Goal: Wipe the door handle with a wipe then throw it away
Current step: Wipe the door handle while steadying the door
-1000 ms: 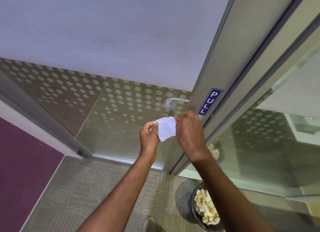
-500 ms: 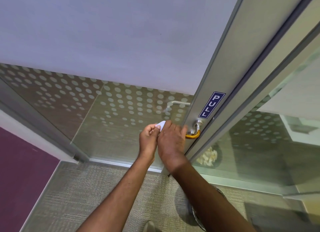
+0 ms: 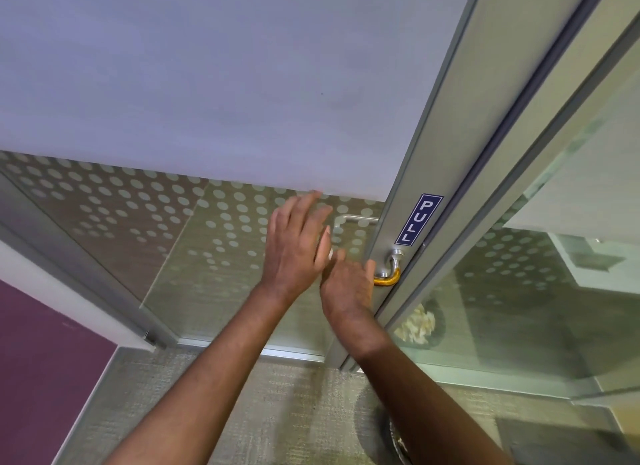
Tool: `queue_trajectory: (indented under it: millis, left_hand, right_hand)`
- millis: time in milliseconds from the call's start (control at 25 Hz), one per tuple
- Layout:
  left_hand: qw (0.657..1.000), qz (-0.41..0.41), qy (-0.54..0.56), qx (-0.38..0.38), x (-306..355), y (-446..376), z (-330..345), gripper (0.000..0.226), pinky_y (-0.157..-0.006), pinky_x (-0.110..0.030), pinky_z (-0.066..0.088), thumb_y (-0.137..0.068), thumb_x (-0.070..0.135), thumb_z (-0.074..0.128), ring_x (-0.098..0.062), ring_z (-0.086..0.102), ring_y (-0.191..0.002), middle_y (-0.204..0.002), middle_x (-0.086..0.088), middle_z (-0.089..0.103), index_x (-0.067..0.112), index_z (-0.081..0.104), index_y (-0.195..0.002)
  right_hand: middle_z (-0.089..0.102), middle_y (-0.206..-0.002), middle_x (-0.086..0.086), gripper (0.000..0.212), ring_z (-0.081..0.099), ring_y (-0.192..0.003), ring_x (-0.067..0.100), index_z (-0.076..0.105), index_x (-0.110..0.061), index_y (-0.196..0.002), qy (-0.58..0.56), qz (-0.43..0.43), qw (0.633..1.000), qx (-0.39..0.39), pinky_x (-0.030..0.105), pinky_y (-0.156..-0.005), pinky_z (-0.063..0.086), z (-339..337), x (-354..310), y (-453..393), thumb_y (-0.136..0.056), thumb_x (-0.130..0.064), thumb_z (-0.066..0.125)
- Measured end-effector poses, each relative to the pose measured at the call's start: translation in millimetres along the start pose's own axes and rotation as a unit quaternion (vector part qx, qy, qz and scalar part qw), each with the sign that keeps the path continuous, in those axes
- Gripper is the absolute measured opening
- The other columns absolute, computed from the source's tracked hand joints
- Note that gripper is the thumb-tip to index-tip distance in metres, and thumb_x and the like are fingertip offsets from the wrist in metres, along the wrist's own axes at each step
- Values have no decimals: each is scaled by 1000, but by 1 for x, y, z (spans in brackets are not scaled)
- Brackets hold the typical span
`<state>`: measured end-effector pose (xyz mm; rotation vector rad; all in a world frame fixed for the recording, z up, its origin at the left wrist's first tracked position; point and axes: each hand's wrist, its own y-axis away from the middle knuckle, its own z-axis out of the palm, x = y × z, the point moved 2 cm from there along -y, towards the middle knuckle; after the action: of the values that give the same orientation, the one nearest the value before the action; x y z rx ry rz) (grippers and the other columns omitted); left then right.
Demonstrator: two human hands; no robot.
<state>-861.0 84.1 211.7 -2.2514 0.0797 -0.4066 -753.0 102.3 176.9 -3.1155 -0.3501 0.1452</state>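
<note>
The door handle [image 3: 388, 278] is a silver lever with an amber-coloured bend, fixed to the grey door frame under a blue PULL sign [image 3: 419, 219]. My right hand [image 3: 346, 286] is closed over the handle's grip part, hiding it. Only a small white sliver of the wipe [image 3: 330, 253] shows above my right thumb. My left hand [image 3: 297, 244] hovers just left of the right hand with its fingers spread and nothing in it.
The glass door panel [image 3: 221, 242] has frosted dots, and a second handle shows through it. A dark waste bin [image 3: 398, 445] stands on the carpet, mostly hidden under my right forearm. Crumpled paper in a bin [image 3: 417, 326] shows in the right glass pane. A purple wall is at left.
Both hands held the wipe spread out a second ago. My right hand then carried it onto the handle, and my left hand let go and opened.
</note>
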Motion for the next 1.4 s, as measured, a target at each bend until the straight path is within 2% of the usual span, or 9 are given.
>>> queue_trajectory:
  millis: [160, 280, 400, 600, 800, 960, 1120, 1280, 1400]
  left_hand:
    - [984, 154, -92, 19, -7, -43, 1, 58, -132, -51, 11, -100, 23, 61, -37, 24, -155, -169, -14, 28, 12, 48, -155]
    - [967, 214, -129, 49, -9, -72, 4, 65, -132, -52, 5, -102, 26, 59, -37, 23, -156, -173, -11, 25, 15, 37, -162]
    - [952, 253, -150, 86, -7, -89, 9, 62, -132, -51, 3, -104, 28, 57, -34, 22, -157, -172, -7, 30, 18, 36, -162]
    - [934, 266, -181, 154, -10, -92, 18, 65, -132, -50, 8, -98, 27, 62, -28, 11, -164, -169, -4, 29, 21, 42, -160]
    - [930, 272, -179, 172, -14, -93, 25, 71, -133, -51, 7, -97, 28, 61, -27, 10, -164, -172, -3, 25, 21, 36, -163]
    - [926, 272, -187, 182, -17, -94, 28, 75, -134, -52, 6, -96, 29, 61, -28, 13, -164, -174, -3, 22, 21, 34, -165]
    - [925, 275, -189, 180, -16, -93, 26, 74, -133, -52, 7, -96, 30, 61, -28, 12, -164, -173, -3, 24, 21, 35, -164]
    - [925, 276, -191, 177, -14, -92, 25, 71, -132, -52, 8, -96, 30, 61, -28, 9, -164, -171, -3, 26, 21, 37, -162]
    - [925, 273, -198, 175, -14, -93, 24, 68, -132, -52, 8, -97, 30, 60, -28, 8, -165, -171, -4, 25, 21, 40, -161]
  right_hand:
    - [57, -100, 8, 31, 53, -94, 26, 46, -8, -124, 29, -27, 999, 31, 42, -96, 37, 10, 1, 12, -94, -5, 38]
    - [56, -87, 3, 21, 59, -86, 23, 48, -12, -113, 47, -10, 999, -15, 42, -96, 33, 4, -4, 3, -93, -8, 52]
    - [61, -73, -3, 18, 65, -71, 20, 51, -17, -105, 43, 19, 999, -19, 44, -103, 30, -5, -7, -10, -107, -30, 38]
    - [64, -72, -1, 39, 56, -63, 22, 53, -16, -107, 4, 17, 1000, 4, 44, -98, 32, -6, -4, -7, -108, -40, 23]
    - [56, -102, 9, 42, 55, -93, 27, 41, -5, -140, 28, -60, 997, 48, 44, -94, 44, 13, 18, 24, -98, -8, 40]
    - [51, -80, 2, 15, 53, -69, 21, 56, -12, -109, 105, -33, 994, -13, 43, -90, 39, 2, -1, 2, -94, -11, 58]
    - [46, -85, -1, 21, 60, -72, 20, 61, -20, -117, 115, -24, 989, -94, 48, -100, 30, -2, -12, -24, -99, -14, 51]
    - [58, -73, -2, 21, 57, -66, 22, 51, -19, -114, 42, -13, 999, -29, 45, -95, 29, -3, -5, -15, -106, -26, 32]
    - [64, -103, 6, 35, 59, -94, 27, 41, -11, -139, 2, -60, 998, 28, 44, -97, 34, 8, 15, 10, -105, -18, 34]
